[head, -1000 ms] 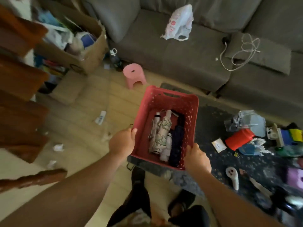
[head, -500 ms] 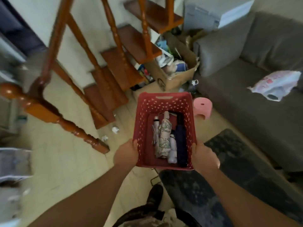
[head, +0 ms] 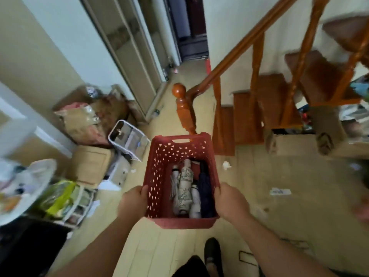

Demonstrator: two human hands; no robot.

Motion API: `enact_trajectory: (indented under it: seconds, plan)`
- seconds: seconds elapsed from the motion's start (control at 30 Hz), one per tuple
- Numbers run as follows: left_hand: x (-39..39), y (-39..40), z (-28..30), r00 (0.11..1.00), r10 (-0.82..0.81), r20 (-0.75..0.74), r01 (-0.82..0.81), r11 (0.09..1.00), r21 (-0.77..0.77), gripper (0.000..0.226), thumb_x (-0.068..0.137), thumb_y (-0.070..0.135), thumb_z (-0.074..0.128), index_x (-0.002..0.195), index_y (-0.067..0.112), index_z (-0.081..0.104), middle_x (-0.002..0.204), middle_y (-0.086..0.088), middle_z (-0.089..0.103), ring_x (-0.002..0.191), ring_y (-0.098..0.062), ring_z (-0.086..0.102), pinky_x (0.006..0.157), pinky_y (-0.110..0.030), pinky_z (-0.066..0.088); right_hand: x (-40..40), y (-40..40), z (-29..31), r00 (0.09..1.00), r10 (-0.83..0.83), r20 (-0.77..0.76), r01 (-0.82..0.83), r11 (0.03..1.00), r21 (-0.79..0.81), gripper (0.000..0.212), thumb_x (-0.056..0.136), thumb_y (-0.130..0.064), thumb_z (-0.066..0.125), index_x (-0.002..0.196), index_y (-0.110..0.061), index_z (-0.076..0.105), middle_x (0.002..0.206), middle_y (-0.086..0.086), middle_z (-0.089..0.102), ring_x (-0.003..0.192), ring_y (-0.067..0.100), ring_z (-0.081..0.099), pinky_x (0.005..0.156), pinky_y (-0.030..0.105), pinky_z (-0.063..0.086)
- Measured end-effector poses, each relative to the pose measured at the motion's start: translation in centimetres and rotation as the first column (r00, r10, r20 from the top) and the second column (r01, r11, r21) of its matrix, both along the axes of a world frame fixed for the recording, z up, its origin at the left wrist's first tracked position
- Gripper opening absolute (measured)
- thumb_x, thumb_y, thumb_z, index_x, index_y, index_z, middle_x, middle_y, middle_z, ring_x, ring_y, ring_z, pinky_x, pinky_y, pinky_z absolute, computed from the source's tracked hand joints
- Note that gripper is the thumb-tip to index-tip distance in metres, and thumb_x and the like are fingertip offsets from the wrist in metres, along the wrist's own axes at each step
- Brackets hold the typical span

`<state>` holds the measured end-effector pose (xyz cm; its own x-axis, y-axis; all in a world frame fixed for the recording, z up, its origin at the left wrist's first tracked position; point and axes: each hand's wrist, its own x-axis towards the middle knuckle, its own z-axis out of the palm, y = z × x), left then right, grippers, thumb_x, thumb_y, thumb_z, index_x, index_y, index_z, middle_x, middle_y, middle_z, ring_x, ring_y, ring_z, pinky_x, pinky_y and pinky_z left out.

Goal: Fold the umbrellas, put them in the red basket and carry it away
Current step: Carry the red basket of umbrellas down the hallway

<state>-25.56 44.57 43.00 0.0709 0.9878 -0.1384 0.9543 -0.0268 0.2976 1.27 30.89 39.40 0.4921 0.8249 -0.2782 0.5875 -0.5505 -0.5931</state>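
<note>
I carry the red basket (head: pixel 157 170) in front of me, above the floor. My left hand (head: pixel 133 200) grips its left rim and my right hand (head: pixel 229 200) grips its right rim. Several folded umbrellas lie lengthwise inside: a white patterned umbrella (head: pixel 184 188), a small white umbrella (head: pixel 195 202) beside it, a dark blue umbrella (head: pixel 205 192) on the right and a pale grey umbrella (head: pixel 173 184) on the left.
A wooden stair post (head: pixel 183 104) and banister stand just beyond the basket, with the staircase (head: pixel 279 108) to the right. Bags and boxes (head: pixel 89 120) pile up along the left wall. A hallway (head: pixel 189 72) runs ahead to a dark door. Paper scraps (head: pixel 226 165) lie on the floor.
I have turned left with the basket, away from the sofa and rug; the stairs now lie to the right and a hallway is ahead. Both hands keep their hold.
</note>
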Motion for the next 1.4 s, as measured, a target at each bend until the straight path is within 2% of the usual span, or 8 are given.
enact_trajectory:
  seconds: [0.23, 0.37, 0.43, 0.57, 0.77, 1.03, 1.27, 1.4]
  plan:
    - [-8.9, 8.7, 1.2, 0.976, 0.218, 0.025, -0.219, 0.976, 0.014, 0.045, 0.108, 0.050, 0.037, 0.094, 0.019, 0.067, 0.096, -0.014, 0.071, 0.097, -0.037, 0.066, 0.083, -0.041, 0.050, -6.1, 14.3, 3.2, 0.940, 0.298, 0.167, -0.292, 0.955, -0.060, 0.020, 0.107, -0.024, 0.039, 0.105, -0.019, 0.058, 0.100, 0.002, 0.066, 0.095, 0.026, 0.066, 0.082, 0.041, 0.058]
    - [-10.9, 16.9, 0.0, 0.974, 0.224, 0.047, -0.225, 0.974, 0.035, 0.042, 0.110, 0.047, 0.037, 0.097, 0.020, 0.066, 0.094, -0.008, 0.066, 0.100, -0.036, 0.065, 0.078, -0.037, 0.042, -8.0, 23.9, 3.0, 0.913, 0.333, 0.235, -0.331, 0.942, -0.049, 0.020, 0.109, -0.029, 0.037, 0.103, -0.019, 0.052, 0.099, 0.004, 0.066, 0.087, 0.024, 0.060, 0.070, 0.035, 0.045]
    - [-11.3, 22.1, -1.2, 0.976, 0.205, 0.068, -0.207, 0.978, 0.029, 0.040, 0.111, 0.045, 0.036, 0.093, 0.021, 0.062, 0.088, -0.003, 0.058, 0.098, -0.034, 0.064, 0.077, -0.035, 0.039, -8.6, 29.5, 2.4, 0.913, 0.319, 0.256, -0.316, 0.947, -0.054, 0.023, 0.110, -0.033, 0.034, 0.105, -0.019, 0.052, 0.100, 0.004, 0.065, 0.086, 0.026, 0.059, 0.070, 0.036, 0.042]
    - [-11.7, 35.1, -2.1, 0.987, 0.150, 0.063, -0.151, 0.988, 0.013, 0.043, 0.111, 0.046, 0.032, 0.091, 0.022, 0.061, 0.084, 0.000, 0.058, 0.088, -0.027, 0.060, 0.075, -0.035, 0.040, -9.6, 42.2, 0.4, 0.951, 0.234, 0.200, -0.237, 0.972, -0.012, 0.037, 0.110, -0.044, 0.026, 0.106, -0.022, 0.055, 0.097, 0.003, 0.066, 0.084, 0.025, 0.063, 0.078, 0.042, 0.055]
    - [-12.5, 53.4, 0.5, 0.996, 0.082, 0.019, -0.083, 0.995, 0.050, 0.046, 0.108, 0.052, 0.033, 0.090, 0.024, 0.064, 0.084, -0.004, 0.068, 0.083, -0.030, 0.066, 0.075, -0.039, 0.054, -11.2, 57.3, 0.9, 0.982, 0.154, 0.105, -0.156, 0.988, 0.005, 0.037, 0.110, -0.047, 0.026, 0.102, -0.027, 0.056, 0.085, -0.008, 0.063, 0.075, 0.010, 0.062, 0.070, 0.037, 0.059]
    - [-5.1, 77.0, 0.6, 0.999, 0.039, 0.023, -0.039, 0.999, 0.025, 0.047, 0.107, 0.052, 0.029, 0.093, 0.023, 0.064, 0.083, -0.001, 0.065, 0.080, -0.027, 0.063, 0.077, -0.038, 0.053, -3.2, 82.3, 0.2, 0.974, 0.169, 0.150, -0.175, 0.984, 0.026, 0.047, 0.110, -0.051, 0.022, 0.109, -0.023, 0.060, 0.087, -0.006, 0.065, 0.077, 0.013, 0.066, 0.077, 0.039, 0.062]
    - [3.5, 99.0, -0.4, 0.990, 0.140, 0.014, -0.140, 0.990, 0.014, 0.056, 0.098, 0.067, 0.022, 0.085, 0.028, 0.061, 0.076, 0.004, 0.068, 0.070, -0.020, 0.070, 0.073, -0.041, 0.063, 6.8, 105.0, 0.2, 0.962, 0.230, 0.148, -0.239, 0.970, 0.047, 0.038, 0.112, -0.040, 0.028, 0.103, -0.021, 0.059, 0.084, -0.006, 0.063, 0.074, 0.011, 0.063, 0.074, 0.036, 0.059]
    - [9.5, 110.0, 2.0, 0.991, 0.126, 0.042, -0.126, 0.992, -0.020, 0.047, 0.102, 0.060, 0.030, 0.084, 0.030, 0.061, 0.077, 0.004, 0.068, 0.072, -0.020, 0.069, 0.075, -0.040, 0.061, 12.4, 116.2, 2.1, 0.970, 0.197, 0.140, -0.202, 0.979, 0.026, 0.037, 0.110, -0.042, 0.028, 0.100, -0.025, 0.058, 0.084, -0.007, 0.064, 0.073, 0.013, 0.064, 0.072, 0.038, 0.061]
